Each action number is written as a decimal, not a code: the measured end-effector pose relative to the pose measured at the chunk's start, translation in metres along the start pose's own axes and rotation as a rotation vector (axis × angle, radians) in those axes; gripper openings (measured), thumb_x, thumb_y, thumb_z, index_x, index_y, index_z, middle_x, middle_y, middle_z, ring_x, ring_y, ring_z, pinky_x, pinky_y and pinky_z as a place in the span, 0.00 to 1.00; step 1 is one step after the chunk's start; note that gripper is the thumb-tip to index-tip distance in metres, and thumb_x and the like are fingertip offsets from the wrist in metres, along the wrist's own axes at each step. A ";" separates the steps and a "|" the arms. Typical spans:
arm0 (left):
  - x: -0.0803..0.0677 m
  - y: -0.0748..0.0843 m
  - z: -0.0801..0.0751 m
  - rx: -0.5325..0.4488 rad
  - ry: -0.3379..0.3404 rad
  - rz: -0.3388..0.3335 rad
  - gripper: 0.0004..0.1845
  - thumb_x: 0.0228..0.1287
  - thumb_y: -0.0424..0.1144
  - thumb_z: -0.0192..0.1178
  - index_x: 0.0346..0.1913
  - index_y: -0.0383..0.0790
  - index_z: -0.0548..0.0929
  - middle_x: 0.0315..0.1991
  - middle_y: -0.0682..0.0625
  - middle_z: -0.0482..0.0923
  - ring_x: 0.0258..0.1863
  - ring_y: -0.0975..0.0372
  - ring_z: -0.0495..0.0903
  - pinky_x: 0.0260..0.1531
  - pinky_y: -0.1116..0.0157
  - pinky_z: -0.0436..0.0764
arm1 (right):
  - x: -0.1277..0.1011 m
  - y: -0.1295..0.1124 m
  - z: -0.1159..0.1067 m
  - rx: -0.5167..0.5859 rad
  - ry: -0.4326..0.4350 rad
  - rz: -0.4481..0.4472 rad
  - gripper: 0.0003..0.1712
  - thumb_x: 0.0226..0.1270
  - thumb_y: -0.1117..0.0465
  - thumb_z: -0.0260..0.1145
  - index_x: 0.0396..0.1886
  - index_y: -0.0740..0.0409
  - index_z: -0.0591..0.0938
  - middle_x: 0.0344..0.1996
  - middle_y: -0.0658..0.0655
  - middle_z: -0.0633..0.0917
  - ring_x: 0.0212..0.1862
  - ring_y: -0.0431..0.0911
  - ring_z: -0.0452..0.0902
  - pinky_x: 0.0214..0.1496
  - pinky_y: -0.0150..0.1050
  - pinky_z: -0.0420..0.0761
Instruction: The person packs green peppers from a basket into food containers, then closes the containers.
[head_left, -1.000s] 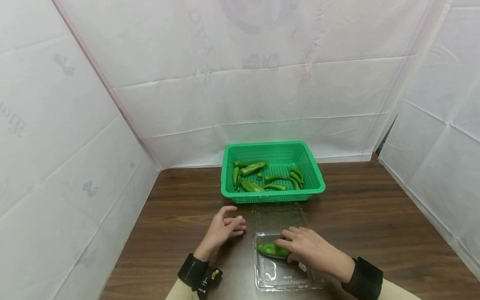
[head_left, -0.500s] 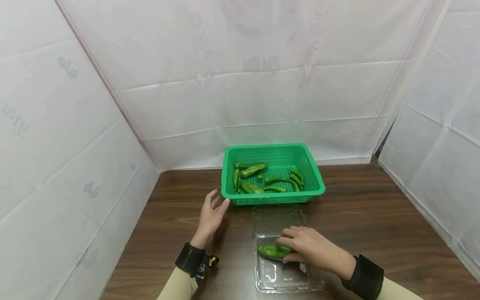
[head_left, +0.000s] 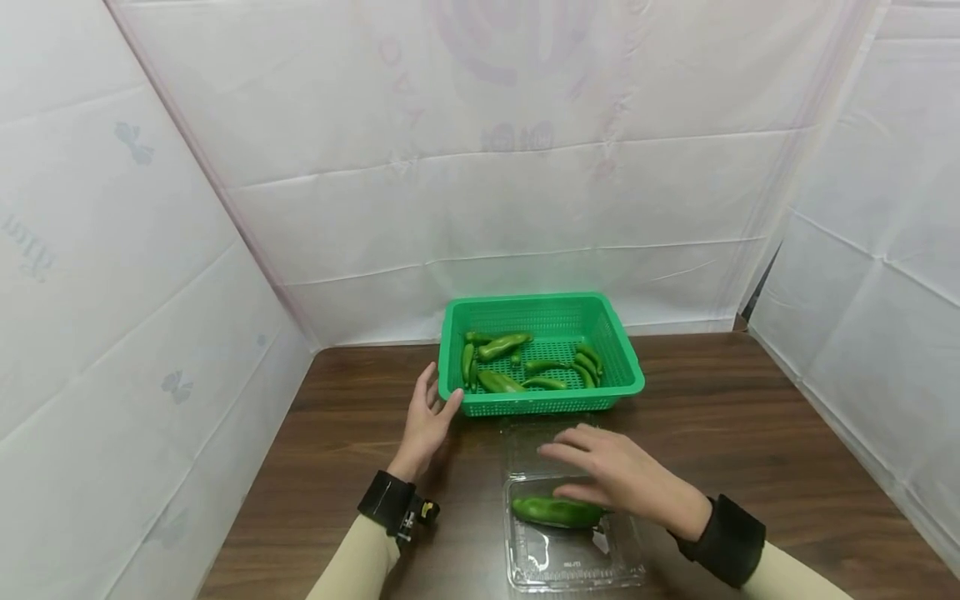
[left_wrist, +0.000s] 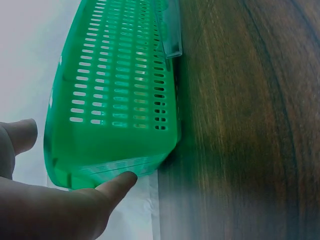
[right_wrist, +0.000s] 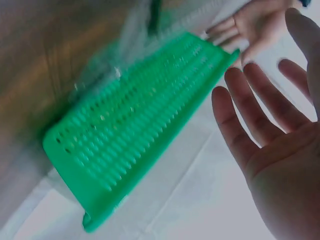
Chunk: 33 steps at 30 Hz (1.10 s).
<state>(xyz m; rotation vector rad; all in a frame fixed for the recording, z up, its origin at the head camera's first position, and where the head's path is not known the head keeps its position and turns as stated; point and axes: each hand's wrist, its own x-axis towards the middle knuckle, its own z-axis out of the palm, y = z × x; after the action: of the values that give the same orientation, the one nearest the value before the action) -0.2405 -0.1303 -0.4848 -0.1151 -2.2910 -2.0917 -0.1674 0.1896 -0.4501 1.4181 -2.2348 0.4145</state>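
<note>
My left hand (head_left: pixel 423 429) is at the front left corner of the green plastic basket (head_left: pixel 547 406), its fingers along the left side and the thumb near the front rim. In the left wrist view a fingertip appears against or close to the basket's side (left_wrist: pixel 115 140). My right hand (head_left: pixel 618 471) hovers, fingers spread and holding nothing, over a clear plastic clamshell box (head_left: pixel 547 567). One large green pepper (head_left: pixel 555 512) lies crosswise in that box, partly under the hand. The right wrist view shows the right palm (right_wrist: pixel 285 165) with its fingers extended.
Several green peppers (head_left: pixel 504 346) of mixed sizes lie in the basket. The clamshell's lid (head_left: pixel 521 450) lies folded back between box and basket. Brown wood-grain table (head_left: pixel 345 417) extends to both sides; white sheeting (head_left: pixel 360 225) stands behind and at the sides.
My left hand has moved forward from beside the box to the basket's corner. My right hand has let go of the large pepper and lifted off it.
</note>
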 end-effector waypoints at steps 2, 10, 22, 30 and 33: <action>0.002 -0.002 0.000 -0.004 -0.003 0.001 0.43 0.76 0.47 0.61 0.83 0.49 0.48 0.81 0.36 0.50 0.79 0.43 0.54 0.73 0.44 0.64 | 0.006 0.005 -0.005 -0.011 0.004 0.027 0.39 0.63 0.46 0.77 0.72 0.49 0.75 0.57 0.52 0.82 0.56 0.44 0.80 0.56 0.39 0.83; 0.004 -0.006 0.000 -0.020 -0.008 0.005 0.40 0.78 0.41 0.59 0.83 0.47 0.49 0.78 0.35 0.58 0.76 0.46 0.61 0.72 0.45 0.67 | 0.031 0.029 -0.020 -0.047 0.000 0.150 0.56 0.62 0.46 0.78 0.83 0.51 0.58 0.77 0.64 0.63 0.73 0.57 0.67 0.62 0.50 0.81; 0.005 -0.011 0.004 0.005 -0.003 0.060 0.40 0.79 0.42 0.58 0.84 0.45 0.48 0.77 0.33 0.60 0.74 0.45 0.65 0.70 0.45 0.70 | 0.059 0.085 -0.039 0.093 -0.058 0.380 0.56 0.70 0.52 0.73 0.85 0.55 0.48 0.80 0.65 0.55 0.74 0.59 0.63 0.66 0.49 0.77; 0.005 -0.014 0.008 0.070 0.012 0.082 0.40 0.80 0.44 0.57 0.84 0.44 0.47 0.80 0.38 0.54 0.77 0.48 0.60 0.72 0.47 0.66 | 0.075 0.117 -0.041 0.169 -0.189 0.514 0.49 0.72 0.53 0.71 0.83 0.58 0.53 0.76 0.69 0.61 0.69 0.62 0.68 0.66 0.56 0.76; 0.006 -0.015 0.010 0.075 0.022 0.093 0.40 0.80 0.44 0.56 0.84 0.45 0.47 0.80 0.38 0.53 0.77 0.48 0.59 0.73 0.46 0.65 | 0.080 0.129 -0.036 0.170 -0.254 0.560 0.47 0.73 0.53 0.70 0.82 0.58 0.56 0.76 0.70 0.62 0.72 0.63 0.65 0.68 0.57 0.74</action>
<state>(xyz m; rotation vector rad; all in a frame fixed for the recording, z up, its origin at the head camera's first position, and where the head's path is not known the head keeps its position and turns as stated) -0.2475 -0.1218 -0.4998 -0.1911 -2.3008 -1.9512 -0.3055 0.2004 -0.3781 0.9354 -2.8609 0.6454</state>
